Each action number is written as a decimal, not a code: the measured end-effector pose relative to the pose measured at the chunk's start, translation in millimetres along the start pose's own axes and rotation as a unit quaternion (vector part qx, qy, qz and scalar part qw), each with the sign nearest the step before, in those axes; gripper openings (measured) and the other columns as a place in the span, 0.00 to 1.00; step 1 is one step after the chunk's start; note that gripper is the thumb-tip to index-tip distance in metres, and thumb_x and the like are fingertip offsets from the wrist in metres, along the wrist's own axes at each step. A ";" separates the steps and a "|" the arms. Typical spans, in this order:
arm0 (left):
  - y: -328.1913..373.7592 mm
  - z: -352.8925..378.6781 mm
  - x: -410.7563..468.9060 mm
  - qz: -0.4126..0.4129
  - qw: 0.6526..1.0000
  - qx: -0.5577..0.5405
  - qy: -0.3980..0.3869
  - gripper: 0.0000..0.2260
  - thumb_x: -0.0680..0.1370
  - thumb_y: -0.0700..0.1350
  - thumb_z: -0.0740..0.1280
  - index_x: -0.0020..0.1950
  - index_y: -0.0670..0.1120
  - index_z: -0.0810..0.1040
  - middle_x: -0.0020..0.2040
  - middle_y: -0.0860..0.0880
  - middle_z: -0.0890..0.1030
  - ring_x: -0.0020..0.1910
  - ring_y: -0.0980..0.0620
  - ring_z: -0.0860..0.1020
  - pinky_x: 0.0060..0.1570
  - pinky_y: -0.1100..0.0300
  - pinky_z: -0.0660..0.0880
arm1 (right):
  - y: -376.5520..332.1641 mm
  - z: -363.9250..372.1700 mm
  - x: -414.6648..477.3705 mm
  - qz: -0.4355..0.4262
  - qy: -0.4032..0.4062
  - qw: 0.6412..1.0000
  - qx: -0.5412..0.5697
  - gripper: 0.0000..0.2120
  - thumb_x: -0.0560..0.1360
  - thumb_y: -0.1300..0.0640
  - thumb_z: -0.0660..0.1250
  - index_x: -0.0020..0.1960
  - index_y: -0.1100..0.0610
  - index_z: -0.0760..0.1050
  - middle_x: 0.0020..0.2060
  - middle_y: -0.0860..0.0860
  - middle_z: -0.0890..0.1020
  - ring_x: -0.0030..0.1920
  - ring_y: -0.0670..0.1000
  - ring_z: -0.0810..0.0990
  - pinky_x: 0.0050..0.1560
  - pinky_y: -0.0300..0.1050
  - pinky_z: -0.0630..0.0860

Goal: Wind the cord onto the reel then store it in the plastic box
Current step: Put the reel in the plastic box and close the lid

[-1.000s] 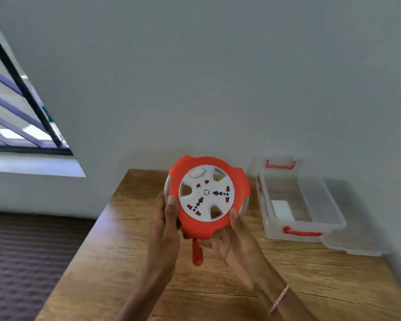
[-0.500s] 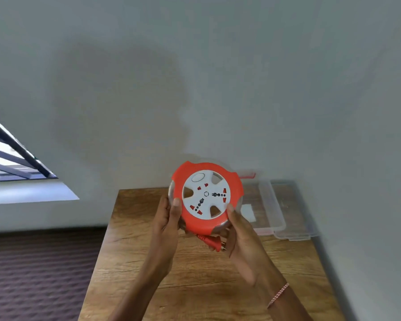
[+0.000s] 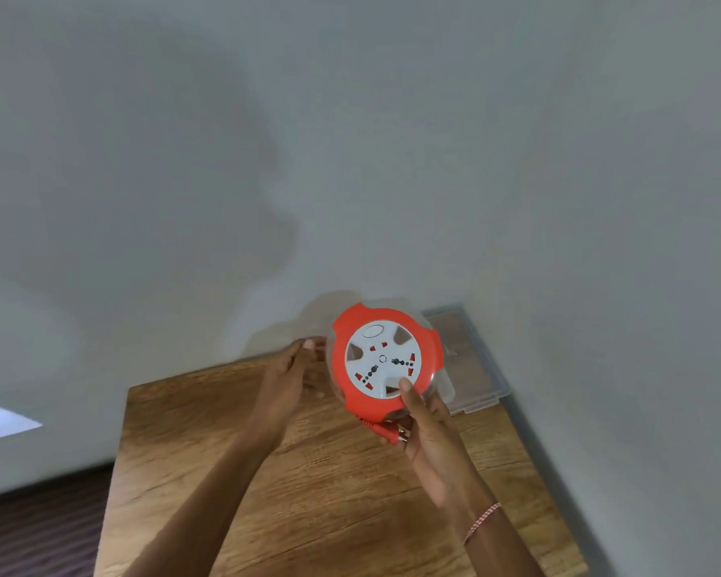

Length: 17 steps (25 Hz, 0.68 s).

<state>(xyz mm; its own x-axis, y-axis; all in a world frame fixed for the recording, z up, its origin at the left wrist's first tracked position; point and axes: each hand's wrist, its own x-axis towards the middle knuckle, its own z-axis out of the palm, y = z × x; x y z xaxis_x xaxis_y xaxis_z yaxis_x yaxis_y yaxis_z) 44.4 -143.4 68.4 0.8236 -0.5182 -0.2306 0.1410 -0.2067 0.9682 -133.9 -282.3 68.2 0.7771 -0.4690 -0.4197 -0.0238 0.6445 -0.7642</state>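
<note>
- Gripping the reel (image 3: 386, 362) in the right hand (image 3: 427, 435), thumb pressed on the white socket face and fingers curled behind. Probably a one-hand hold chosen to free the other side.
- Holding it upright above the far part of the wooden surface (image 3: 309, 493), lifted clear of the wood, with the socket face turned toward the camera. Possibly for a last look at the winding before stowing.
- Trapping the red plug (image 3: 390, 433) against that same palm, just under the reel's lower rim. Apparently meant to stop the cord (image 3: 365, 422) from springing loose.
- Showing only a short red stub of cord at the lower rim. The rest is hidden between the flanges, so presumably wound in.
- Leaving the left hand (image 3: 292, 376) released, fingers loosely extended just beside the reel's left rim and grasping nothing. Cannot tell whether touching the clear flange, since the fingertips are blurred.
- Behind and to the right of the reel, close to the wall (image 3: 392, 118): the clear plastic box (image 3: 450, 381), on the surface and partly hidden by the reel. Hard to read whether open or lidded.
- Judging by all this, winding finished and storing not yet done.
- Next: carrying the reel right and down into the box with the plug pinned. Otherwise risking the plug dropping free and the cord unspooling.
</note>
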 end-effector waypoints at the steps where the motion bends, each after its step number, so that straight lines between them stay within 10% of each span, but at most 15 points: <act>1: -3.7 4.4 20.7 -0.011 1.000 0.016 -0.004 0.13 0.87 0.54 0.61 0.59 0.54 0.85 0.52 0.47 0.89 0.41 0.51 0.87 0.39 0.58 0.84 | 1.4 -8.1 3.1 -0.006 0.018 1.000 0.014 0.28 0.73 0.45 0.78 0.70 0.49 0.75 0.63 0.56 0.83 0.62 0.61 0.83 0.47 0.50 0.84; 5: -16.7 26.3 101.9 -0.079 0.989 0.126 -0.001 0.10 0.85 0.50 0.67 0.65 0.53 0.80 0.61 0.49 0.84 0.45 0.51 0.86 0.38 0.57 0.85 | 4.2 -38.2 12.9 -0.019 0.078 0.996 0.048 0.28 0.69 0.42 0.81 0.67 0.44 0.78 0.62 0.56 0.84 0.57 0.59 0.86 0.44 0.48 0.83; 10: -36.1 51.1 162.3 -0.085 0.962 0.257 -0.019 0.22 0.83 0.49 0.69 0.75 0.43 0.76 0.69 0.44 0.81 0.64 0.43 0.82 0.63 0.52 0.78 | 9.3 -59.1 21.3 -0.013 0.106 0.993 0.048 0.28 0.70 0.43 0.80 0.67 0.44 0.77 0.62 0.57 0.83 0.54 0.57 0.87 0.42 0.48 0.82; 17: -60.1 11.9 121.8 -0.163 0.982 0.091 0.011 0.15 0.81 0.33 0.68 0.66 0.46 0.80 0.56 0.41 0.84 0.43 0.45 0.86 0.34 0.57 0.84 | 3.2 -53.0 46.6 -0.027 0.066 0.994 -0.077 0.26 0.74 0.47 0.78 0.69 0.40 0.73 0.64 0.51 0.83 0.62 0.57 0.84 0.57 0.57 0.83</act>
<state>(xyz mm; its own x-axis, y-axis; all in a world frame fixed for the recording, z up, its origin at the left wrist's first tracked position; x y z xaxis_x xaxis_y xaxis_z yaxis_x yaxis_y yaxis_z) 129.7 -203.9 -19.0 0.7634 -0.3816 -0.5213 0.3000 -0.5052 0.8092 -131.1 -334.1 20.3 0.6911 -0.5821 -0.4284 -0.0880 0.5205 -0.8493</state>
